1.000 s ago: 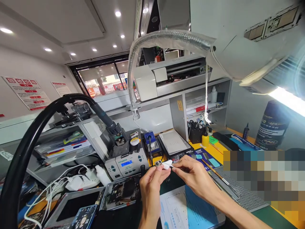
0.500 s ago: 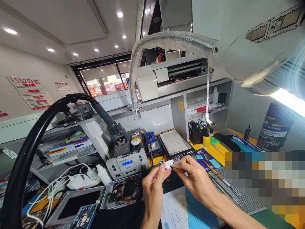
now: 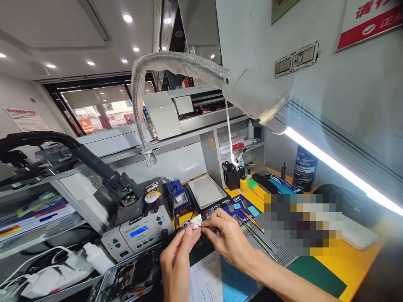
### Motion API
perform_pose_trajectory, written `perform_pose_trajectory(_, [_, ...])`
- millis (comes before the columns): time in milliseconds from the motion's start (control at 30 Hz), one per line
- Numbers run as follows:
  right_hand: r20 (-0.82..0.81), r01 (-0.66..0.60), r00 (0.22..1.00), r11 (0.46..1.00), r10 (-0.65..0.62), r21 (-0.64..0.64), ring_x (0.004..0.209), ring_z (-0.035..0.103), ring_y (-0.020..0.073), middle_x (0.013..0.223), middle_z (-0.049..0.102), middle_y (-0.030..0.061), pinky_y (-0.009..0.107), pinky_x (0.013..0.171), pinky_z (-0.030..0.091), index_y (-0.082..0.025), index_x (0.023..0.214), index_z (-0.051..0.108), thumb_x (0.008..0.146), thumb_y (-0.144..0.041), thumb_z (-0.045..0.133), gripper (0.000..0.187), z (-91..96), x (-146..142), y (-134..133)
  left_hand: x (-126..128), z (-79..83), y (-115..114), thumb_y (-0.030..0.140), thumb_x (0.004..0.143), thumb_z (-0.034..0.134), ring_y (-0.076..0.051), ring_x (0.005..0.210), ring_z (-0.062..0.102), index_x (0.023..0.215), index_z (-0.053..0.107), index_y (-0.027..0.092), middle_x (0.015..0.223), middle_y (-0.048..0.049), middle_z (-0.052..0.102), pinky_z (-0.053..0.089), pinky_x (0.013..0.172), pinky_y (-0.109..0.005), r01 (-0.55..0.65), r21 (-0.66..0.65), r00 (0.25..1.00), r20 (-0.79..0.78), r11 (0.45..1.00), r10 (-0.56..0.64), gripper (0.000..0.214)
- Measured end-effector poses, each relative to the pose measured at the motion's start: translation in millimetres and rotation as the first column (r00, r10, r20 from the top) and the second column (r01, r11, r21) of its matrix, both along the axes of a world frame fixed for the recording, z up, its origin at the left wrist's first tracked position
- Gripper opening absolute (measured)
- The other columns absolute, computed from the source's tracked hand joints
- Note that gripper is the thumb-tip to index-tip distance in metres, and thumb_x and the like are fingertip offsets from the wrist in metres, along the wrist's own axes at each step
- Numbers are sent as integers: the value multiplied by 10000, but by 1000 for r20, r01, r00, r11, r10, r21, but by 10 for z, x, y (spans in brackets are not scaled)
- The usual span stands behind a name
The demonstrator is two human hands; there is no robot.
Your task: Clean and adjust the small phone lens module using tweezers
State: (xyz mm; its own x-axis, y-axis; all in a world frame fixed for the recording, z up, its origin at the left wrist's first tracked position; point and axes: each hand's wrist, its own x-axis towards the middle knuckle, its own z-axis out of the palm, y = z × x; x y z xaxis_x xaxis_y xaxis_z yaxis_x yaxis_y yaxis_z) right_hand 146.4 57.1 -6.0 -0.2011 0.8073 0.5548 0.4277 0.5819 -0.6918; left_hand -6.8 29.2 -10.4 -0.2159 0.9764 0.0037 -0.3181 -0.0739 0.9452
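Pinched between the thumb and fingers of my left hand [image 3: 176, 258] is a small phone camera module [image 3: 186, 224] with round dark lenses. A crumpled white piece [image 3: 197, 220], perhaps tissue or wipe, sticks up beside the module at the same fingertips. My right hand [image 3: 227, 240] is closed in a pinch just to the right, around a thin rod-like tool [image 3: 197, 225] whose tip reaches the white piece. Its exact kind is too small to tell. Both hands are held up over the bench, fingertips close together.
A soldering station [image 3: 140, 230] and a flat silver-topped device [image 3: 206, 193] stand behind my hands. Tweezers [image 3: 256, 237] lie on a grey mat to the right. At lower left is a tray [image 3: 102, 289] of phone parts. A lit lamp [image 3: 340, 167] hangs at right.
The view has swung to the right, so the bench and both hands appear further left. My hands keep the same grip on the camera module and the tool.
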Motion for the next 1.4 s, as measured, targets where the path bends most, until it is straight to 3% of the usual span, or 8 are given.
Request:
perform_pose_trajectory(233, [-5, 1, 1000, 1000, -1, 5, 831, 601, 172, 904, 624, 42, 276, 745, 479, -194, 963, 751, 887, -75, 643, 178, 25, 4, -4, -46, -59, 18, 427, 778, 802, -358, 1122, 702, 1083, 772, 124, 1131, -137, 776, 498, 1085, -516, 5, -13, 1000, -11, 1000, -5, 431])
perform_pose_trajectory(467, [14, -3, 1000, 998, 2, 61, 819, 593, 177, 928, 621, 59, 280, 726, 478, -188, 983, 745, 901, -100, 604, 185, 0, -1, -20, -3, -2, 14, 390, 751, 821, -357, 1124, 701, 1107, 764, 128, 1113, -134, 782, 512, 1071, -508, -33, -87, 999, 19, 996, 35, 445])
perform_pose_trajectory(667, [-36, 6, 999, 998, -8, -55, 824, 622, 168, 894, 663, 42, 267, 721, 466, -193, 966, 753, 880, -140, 618, 169, 95, -14, -57, 32, 79, -3, 388, 695, 860, -355, 1153, 686, 1031, 779, 129, 1132, -128, 778, 510, 1078, -497, -55, -80, 996, 60, 995, 60, 432])
perform_pose_trajectory(867, [-91, -43, 996, 972, 22, -229, 771, 620, 159, 871, 715, 40, 253, 665, 434, -186, 911, 775, 877, -182, 652, 128, 158, 19, -17, -46, 6, 19, 430, 742, 826, -360, 1160, 679, 1077, 769, 130, 1094, -125, 788, 475, 1103, -527, -29, -50, 999, -17, 998, 28, 453])
perform_pose_trajectory(1233, [-115, -27, 993, 974, 1, -226, 749, 613, 150, 820, 701, 16, 241, 650, 424, -183, 834, 730, 828, -162, 675, 59, 149, 12, -33, -31, 4, 20, 458, 729, 823, -353, 1124, 691, 1029, 789, 138, 1126, -119, 775, 592, 957, -433, -18, -25, 997, -75, 1000, 16, 440])
perform_pose_trajectory(1333, [-129, -97, 990, 938, 57, -333, 623, 591, 130, 704, 669, -10, 225, 561, 395, -175, 832, 703, 856, -233, 659, 77, 123, 10, -26, -38, 19, 28, 448, 711, 841, -324, 1107, 695, 1019, 788, 142, 1074, -106, 786, 609, 906, -370, -23, -18, 999, -36, 1000, 22, 438])
perform_pose_trajectory(1400, [-191, -221, 970, 860, 148, -459, 499, 550, 112, 594, 608, -33, 215, 476, 356, -172, 773, 668, 894, -305, 630, 184, 113, 10, -10, -42, 32, 31, 434, 694, 858, -305, 1081, 700, 1013, 790, 144, 1048, -100, 790, 614, 870, -335, -24, -20, 1000, -7, 999, 24, 437])
